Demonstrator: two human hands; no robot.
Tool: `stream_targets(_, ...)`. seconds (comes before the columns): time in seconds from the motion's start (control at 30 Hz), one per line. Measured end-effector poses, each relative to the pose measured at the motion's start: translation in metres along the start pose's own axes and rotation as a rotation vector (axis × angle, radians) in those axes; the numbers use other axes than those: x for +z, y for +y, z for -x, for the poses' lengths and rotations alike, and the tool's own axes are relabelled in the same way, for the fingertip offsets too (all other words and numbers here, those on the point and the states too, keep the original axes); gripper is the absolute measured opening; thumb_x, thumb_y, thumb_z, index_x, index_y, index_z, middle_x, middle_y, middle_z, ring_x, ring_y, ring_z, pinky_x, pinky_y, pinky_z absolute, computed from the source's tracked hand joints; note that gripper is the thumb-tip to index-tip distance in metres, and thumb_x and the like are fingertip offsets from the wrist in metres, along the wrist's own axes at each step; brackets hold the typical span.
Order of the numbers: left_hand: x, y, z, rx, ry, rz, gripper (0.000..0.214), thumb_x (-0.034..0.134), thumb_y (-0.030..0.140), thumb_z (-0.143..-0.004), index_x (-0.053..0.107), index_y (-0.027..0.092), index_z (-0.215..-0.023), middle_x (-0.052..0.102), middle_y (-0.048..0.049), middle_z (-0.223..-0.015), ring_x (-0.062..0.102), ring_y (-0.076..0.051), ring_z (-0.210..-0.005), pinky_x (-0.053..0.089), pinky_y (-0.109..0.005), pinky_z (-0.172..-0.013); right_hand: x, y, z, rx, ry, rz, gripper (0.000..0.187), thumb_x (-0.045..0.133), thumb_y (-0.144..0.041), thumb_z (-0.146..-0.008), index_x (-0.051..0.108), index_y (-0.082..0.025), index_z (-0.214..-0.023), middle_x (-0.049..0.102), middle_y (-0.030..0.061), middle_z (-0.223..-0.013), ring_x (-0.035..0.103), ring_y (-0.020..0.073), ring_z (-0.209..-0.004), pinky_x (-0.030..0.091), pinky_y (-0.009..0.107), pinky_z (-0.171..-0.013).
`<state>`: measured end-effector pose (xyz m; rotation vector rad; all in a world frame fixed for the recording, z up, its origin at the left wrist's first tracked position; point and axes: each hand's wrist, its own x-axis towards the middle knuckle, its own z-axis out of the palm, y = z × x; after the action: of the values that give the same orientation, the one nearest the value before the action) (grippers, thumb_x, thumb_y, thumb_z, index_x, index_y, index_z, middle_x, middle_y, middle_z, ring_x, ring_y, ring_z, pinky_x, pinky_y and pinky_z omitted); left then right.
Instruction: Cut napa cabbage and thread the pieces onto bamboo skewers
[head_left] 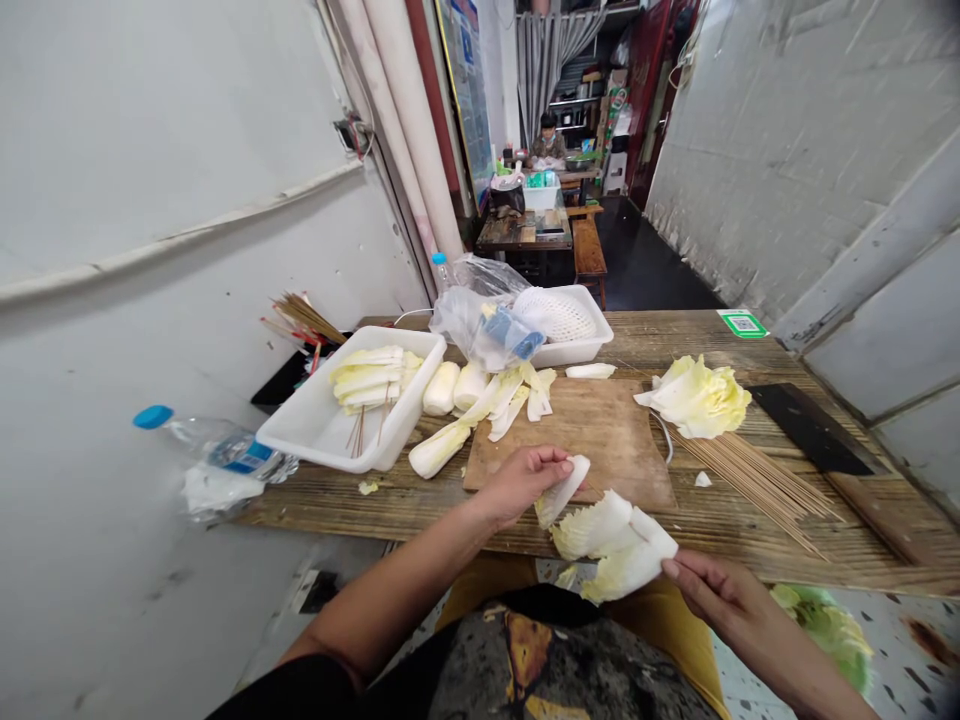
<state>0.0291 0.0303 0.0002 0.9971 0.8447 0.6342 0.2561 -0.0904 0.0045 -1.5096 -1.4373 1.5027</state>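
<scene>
My left hand (521,482) is closed round the white stalk end of a cabbage leaf (600,530) at the near edge of the wooden cutting board (592,430). At the leaf's other end, my right hand (716,590) pinches the pale yellow tip, just off the table's front edge. The leaf stretches between both hands. More cut cabbage stalks (480,405) lie at the board's far left. A loose cabbage head piece (697,398) rests to the board's right, beside a bundle of bamboo skewers (750,475).
A white tray (315,425) holds skewered cabbage at the left. Behind it stand a second white tray (581,350) and plastic bags (480,325). A cleaver (814,430) lies at the right. A water bottle (217,450) rests at the table's left end. A person sits far back.
</scene>
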Motion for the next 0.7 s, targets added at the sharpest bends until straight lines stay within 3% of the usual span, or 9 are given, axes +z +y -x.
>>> stream_targets(0.23, -0.004, 0.001, -0.001, -0.019, -0.04, -0.042, 0.041, 0.078, 0.043, -0.059, 0.065, 0.011, -0.082, 0.069, -0.0048, -0.076, 0.059, -0.011, -0.065, 0.04, -0.021, -0.062, 0.0, -0.001, 0.002, 0.025, 0.005, -0.004, 0.029, 0.06, -0.048, -0.077, 0.07, -0.021, -0.08, 0.063, 0.0, -0.072, 0.055, 0.0182, -0.072, 0.045, 0.024, -0.067)
stream_targets(0.4, -0.003, 0.004, 0.002, -0.031, -0.093, -0.009, 0.04, 0.078, 0.045, -0.059, 0.067, 0.011, -0.077, 0.068, -0.0036, -0.071, 0.056, -0.009, -0.061, 0.039, -0.02, -0.06, 0.002, -0.002, 0.006, 0.067, 0.014, 0.016, 0.033, 0.057, -0.052, -0.078, 0.065, -0.021, -0.072, 0.043, -0.0049, -0.053, 0.036, 0.0101, -0.051, 0.032, 0.019, -0.046)
stream_targets(0.47, -0.002, 0.006, 0.005, -0.029, -0.107, -0.01, 0.04, 0.077, 0.046, -0.06, 0.067, 0.011, -0.077, 0.068, -0.0035, -0.071, 0.055, -0.009, -0.06, 0.039, -0.02, -0.059, 0.002, -0.004, 0.01, 0.07, 0.024, 0.028, 0.034, 0.056, -0.053, -0.079, 0.062, -0.021, -0.068, 0.042, -0.0052, -0.052, 0.035, 0.0095, -0.049, 0.033, 0.019, -0.044)
stream_targets(0.57, 0.002, 0.008, 0.014, -0.001, -0.108, -0.051, 0.038, 0.074, 0.047, -0.064, 0.069, 0.012, -0.077, 0.067, -0.0036, -0.072, 0.054, -0.009, -0.06, 0.039, -0.02, -0.059, 0.002, -0.007, 0.02, 0.033, 0.01, 0.064, 0.028, 0.056, -0.048, -0.08, 0.067, -0.023, -0.076, 0.057, -0.0014, -0.062, 0.051, 0.0144, -0.06, 0.047, 0.022, -0.061)
stream_targets(0.63, 0.005, 0.009, 0.023, 0.044, -0.074, -0.13, 0.036, 0.073, 0.047, -0.066, 0.07, 0.012, -0.078, 0.067, -0.0036, -0.072, 0.055, -0.01, -0.062, 0.04, -0.02, -0.059, 0.0, -0.007, 0.029, -0.016, 0.016, 0.109, 0.022, 0.059, -0.042, -0.08, 0.07, -0.027, -0.091, 0.067, 0.0011, -0.079, 0.06, 0.02, -0.077, 0.05, 0.026, -0.076)
stream_targets(0.7, 0.008, 0.009, 0.035, 0.133, -0.047, -0.221, 0.033, 0.071, 0.045, -0.068, 0.071, 0.013, -0.079, 0.068, -0.0048, -0.075, 0.058, -0.013, -0.067, 0.042, -0.023, -0.064, -0.003, -0.004, 0.04, -0.065, 0.036, 0.2, 0.023, 0.061, -0.036, -0.079, 0.069, -0.03, -0.1, 0.07, 0.0011, -0.091, 0.063, 0.0226, -0.084, 0.05, 0.026, -0.078)
